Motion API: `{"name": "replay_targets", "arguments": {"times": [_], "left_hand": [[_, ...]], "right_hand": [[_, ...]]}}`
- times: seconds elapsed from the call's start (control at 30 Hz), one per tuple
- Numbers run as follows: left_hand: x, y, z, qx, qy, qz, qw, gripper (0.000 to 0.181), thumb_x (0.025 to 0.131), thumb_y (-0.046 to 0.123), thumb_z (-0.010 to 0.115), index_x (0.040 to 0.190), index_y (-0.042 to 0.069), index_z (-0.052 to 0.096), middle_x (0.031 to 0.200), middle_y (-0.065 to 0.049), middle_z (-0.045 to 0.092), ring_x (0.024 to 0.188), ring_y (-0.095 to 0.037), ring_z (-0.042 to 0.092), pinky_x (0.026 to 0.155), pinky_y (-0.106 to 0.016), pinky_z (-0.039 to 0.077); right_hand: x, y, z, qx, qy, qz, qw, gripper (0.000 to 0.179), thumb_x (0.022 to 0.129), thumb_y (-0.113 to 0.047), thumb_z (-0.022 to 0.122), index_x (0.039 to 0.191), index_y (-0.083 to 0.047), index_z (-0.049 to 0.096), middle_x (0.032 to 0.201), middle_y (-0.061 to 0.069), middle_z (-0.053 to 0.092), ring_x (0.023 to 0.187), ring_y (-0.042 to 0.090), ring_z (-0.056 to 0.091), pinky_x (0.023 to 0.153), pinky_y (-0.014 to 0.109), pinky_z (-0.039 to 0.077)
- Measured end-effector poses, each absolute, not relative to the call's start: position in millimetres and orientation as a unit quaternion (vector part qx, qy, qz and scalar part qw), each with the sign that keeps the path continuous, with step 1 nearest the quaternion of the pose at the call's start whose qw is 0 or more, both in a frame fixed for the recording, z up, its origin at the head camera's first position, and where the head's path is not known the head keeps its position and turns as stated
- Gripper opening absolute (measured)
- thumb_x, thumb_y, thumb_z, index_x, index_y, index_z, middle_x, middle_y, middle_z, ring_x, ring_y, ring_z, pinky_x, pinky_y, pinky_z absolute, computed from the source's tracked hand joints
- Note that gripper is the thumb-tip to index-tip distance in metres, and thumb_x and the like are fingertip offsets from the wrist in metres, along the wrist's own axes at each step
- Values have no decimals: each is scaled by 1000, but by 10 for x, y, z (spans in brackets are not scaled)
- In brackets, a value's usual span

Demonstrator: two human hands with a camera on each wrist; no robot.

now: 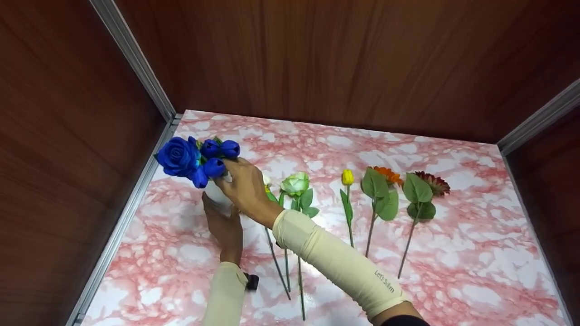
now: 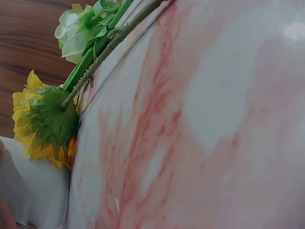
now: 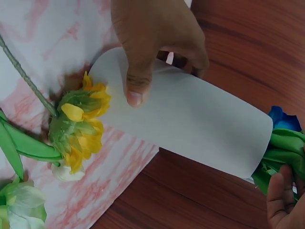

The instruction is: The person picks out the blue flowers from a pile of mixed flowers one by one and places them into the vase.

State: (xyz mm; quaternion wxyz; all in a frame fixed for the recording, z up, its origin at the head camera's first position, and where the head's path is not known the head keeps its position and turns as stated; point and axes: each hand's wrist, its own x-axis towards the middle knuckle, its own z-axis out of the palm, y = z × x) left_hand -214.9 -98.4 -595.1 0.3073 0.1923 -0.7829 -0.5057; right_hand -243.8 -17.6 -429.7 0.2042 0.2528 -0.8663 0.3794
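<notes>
A white vase (image 3: 190,109) stands on the left side of the table, holding a blue rose (image 1: 177,156) and several blue tulips (image 1: 214,167). My left hand (image 1: 225,226) grips the vase low down, its thumb laid along the wall in the right wrist view. At the mouth, my right hand (image 1: 248,188) has its curled fingers on the tulips, among their green leaves (image 3: 286,148). Close beside the vase base lies a yellow sunflower (image 2: 50,119), mostly covered by my right hand in the head view.
To the right on the marbled table (image 1: 476,244) lie a pale green rose (image 1: 295,183), a yellow tulip (image 1: 347,177), an orange flower (image 1: 389,175) and a dark red flower (image 1: 435,182). Brown panels (image 1: 326,59) wall the table at the back and sides.
</notes>
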Motion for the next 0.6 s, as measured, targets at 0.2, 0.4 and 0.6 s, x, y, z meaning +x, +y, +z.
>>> {"name": "replay_targets", "arguments": {"times": [0.2,0.4,0.6], "left_hand": [[-2155,-983,-5953,190,-783,-508,303,85,85,7,72,154,12,21,150,-9,37,132,-22,40,110,-40,30],[-2148,-987,-5956,195,-780,-509,308,87,83,7,74,153,12,23,148,-10,40,130,-23,42,108,-41,31],[-2145,-999,-5978,196,-786,-499,306,88,83,8,75,153,11,23,147,-12,41,128,-25,44,106,-43,34]], "right_hand": [[-2428,-170,-4292,247,-866,383,205,7,85,-18,71,89,-12,69,87,0,70,85,12,64,69,29,50],[-2402,-154,-4283,247,-869,381,199,8,85,-20,71,87,-13,67,82,-1,69,80,13,62,65,29,48],[-2390,-108,-4300,253,-862,385,212,10,85,-20,71,88,-12,67,80,0,67,77,14,62,64,28,48]]}}
